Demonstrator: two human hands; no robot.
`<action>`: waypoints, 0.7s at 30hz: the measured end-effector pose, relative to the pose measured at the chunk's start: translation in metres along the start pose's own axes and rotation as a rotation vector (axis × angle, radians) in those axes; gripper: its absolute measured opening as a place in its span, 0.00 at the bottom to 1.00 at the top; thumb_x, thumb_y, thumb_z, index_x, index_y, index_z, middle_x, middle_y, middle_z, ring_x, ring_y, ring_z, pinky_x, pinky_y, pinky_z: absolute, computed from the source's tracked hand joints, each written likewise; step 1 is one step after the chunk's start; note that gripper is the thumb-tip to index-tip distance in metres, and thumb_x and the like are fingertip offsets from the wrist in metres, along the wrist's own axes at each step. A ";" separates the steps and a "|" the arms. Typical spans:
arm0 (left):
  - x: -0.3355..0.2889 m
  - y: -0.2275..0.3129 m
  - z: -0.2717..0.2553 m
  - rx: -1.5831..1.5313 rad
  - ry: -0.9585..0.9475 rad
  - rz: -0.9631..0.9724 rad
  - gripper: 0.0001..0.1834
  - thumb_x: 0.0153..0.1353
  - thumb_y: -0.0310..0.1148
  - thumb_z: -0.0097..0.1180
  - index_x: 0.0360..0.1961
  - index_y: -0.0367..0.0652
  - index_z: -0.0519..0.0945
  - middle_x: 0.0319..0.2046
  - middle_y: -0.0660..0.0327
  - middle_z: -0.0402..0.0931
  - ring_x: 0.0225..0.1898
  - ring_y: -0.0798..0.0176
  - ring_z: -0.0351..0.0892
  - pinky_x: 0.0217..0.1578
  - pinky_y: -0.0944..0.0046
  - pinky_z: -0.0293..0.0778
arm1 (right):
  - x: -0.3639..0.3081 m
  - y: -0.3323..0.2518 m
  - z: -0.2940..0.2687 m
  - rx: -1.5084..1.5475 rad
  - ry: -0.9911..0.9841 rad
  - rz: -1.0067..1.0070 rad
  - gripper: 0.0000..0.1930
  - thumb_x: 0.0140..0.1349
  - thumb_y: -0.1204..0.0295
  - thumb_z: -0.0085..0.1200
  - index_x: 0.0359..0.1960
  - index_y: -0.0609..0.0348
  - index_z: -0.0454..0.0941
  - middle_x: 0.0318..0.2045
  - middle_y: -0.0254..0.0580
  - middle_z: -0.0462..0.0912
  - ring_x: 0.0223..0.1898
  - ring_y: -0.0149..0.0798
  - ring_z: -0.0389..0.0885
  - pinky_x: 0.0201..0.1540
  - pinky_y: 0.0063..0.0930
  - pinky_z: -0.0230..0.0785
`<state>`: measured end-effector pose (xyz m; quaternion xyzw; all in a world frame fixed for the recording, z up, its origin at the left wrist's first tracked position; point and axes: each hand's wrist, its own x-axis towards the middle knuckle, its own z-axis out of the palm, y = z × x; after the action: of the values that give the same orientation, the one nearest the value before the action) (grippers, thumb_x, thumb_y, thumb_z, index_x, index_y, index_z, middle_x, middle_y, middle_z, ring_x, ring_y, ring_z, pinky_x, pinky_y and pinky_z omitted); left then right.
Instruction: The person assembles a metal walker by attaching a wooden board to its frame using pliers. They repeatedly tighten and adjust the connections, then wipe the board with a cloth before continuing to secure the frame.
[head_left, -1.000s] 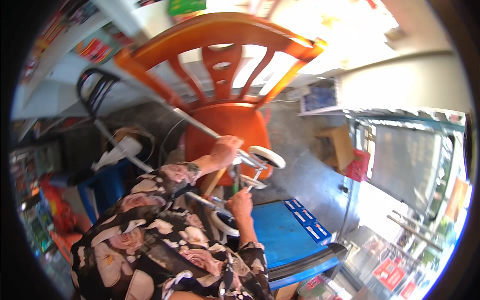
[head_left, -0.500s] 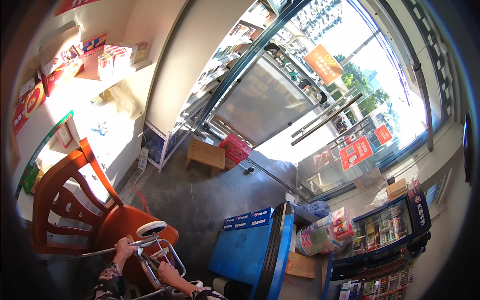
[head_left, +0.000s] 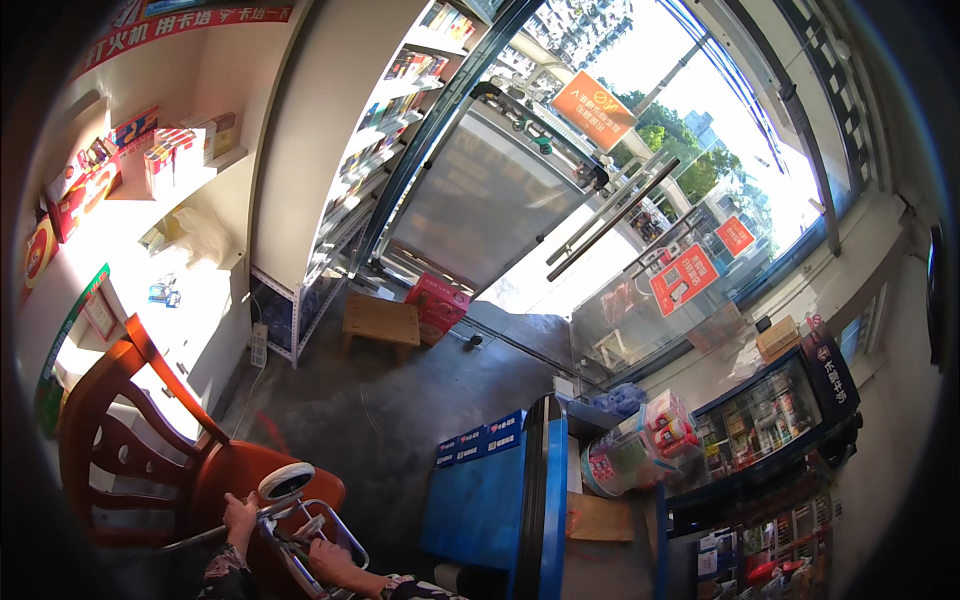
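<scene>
A wheeled metal-tube frame (head_left: 352, 538) with a white-rimmed wheel (head_left: 286, 481) is tilted over the seat of a reddish-brown wooden chair (head_left: 205, 465). My left hand (head_left: 240, 520) is closed round a tube of this frame, just left of the wheel. Lower down and further right, my right hand (head_left: 333, 562) reaches in among the tubes with bent fingers. A small pale part shows by its fingertips, but what they pinch is too small to make out. Patterned sleeves cover both forearms. The lower end of the frame runs out of sight at the bottom edge.
Right of the chair stands a blue counter (head_left: 475, 510) with blue boxes (head_left: 480, 440) along its far edge. A wooden stool (head_left: 381, 319) and a pink carton (head_left: 437, 306) sit near the glass door. Clear plastic tubs (head_left: 625, 455) stand beside a drinks cooler (head_left: 765, 420).
The view has shifted, so the room appears moved left. My hands stay at the frame; the wheel sits slightly lower and further left in the picture.
</scene>
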<state>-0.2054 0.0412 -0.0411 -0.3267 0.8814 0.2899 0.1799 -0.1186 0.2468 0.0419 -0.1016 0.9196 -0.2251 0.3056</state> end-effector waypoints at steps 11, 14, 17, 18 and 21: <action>-0.017 0.038 -0.012 0.079 0.083 -0.091 0.12 0.59 0.38 0.54 0.37 0.41 0.80 0.39 0.52 0.79 0.43 0.49 0.79 0.45 0.54 0.73 | 0.005 0.007 -0.040 0.071 0.051 -0.187 0.17 0.49 0.75 0.49 0.43 0.66 0.73 0.33 0.55 0.79 0.33 0.51 0.79 0.32 0.41 0.73; -0.013 0.037 -0.007 0.112 0.077 -0.112 0.12 0.57 0.38 0.54 0.37 0.41 0.81 0.39 0.51 0.79 0.43 0.49 0.78 0.45 0.53 0.73 | -0.001 0.000 -0.047 0.038 0.086 -0.315 0.24 0.42 0.80 0.53 0.48 0.63 0.74 0.34 0.53 0.78 0.32 0.46 0.79 0.30 0.35 0.72; -0.009 0.031 -0.002 0.153 0.086 -0.112 0.12 0.57 0.38 0.54 0.36 0.41 0.81 0.38 0.51 0.80 0.42 0.48 0.78 0.44 0.52 0.73 | 0.013 0.002 -0.042 0.099 -0.154 -0.149 0.21 0.39 0.74 0.56 0.41 0.65 0.78 0.31 0.56 0.78 0.32 0.53 0.78 0.29 0.41 0.71; -0.007 0.029 0.000 0.163 0.097 -0.104 0.12 0.57 0.38 0.54 0.36 0.42 0.82 0.38 0.51 0.80 0.42 0.48 0.78 0.43 0.52 0.73 | 0.019 0.006 -0.039 0.105 -0.214 -0.159 0.22 0.40 0.73 0.56 0.42 0.65 0.78 0.31 0.56 0.78 0.33 0.52 0.78 0.30 0.42 0.71; -0.005 0.023 0.002 0.182 0.120 -0.085 0.12 0.56 0.38 0.53 0.35 0.42 0.82 0.37 0.52 0.80 0.41 0.48 0.78 0.42 0.52 0.73 | 0.031 0.014 -0.033 0.172 -0.371 -0.171 0.17 0.46 0.71 0.52 0.39 0.66 0.76 0.31 0.57 0.79 0.34 0.54 0.79 0.33 0.46 0.72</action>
<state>-0.2170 0.0594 -0.0310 -0.3628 0.8986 0.1805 0.1681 -0.1641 0.2604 0.0430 -0.1927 0.8129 -0.3052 0.4570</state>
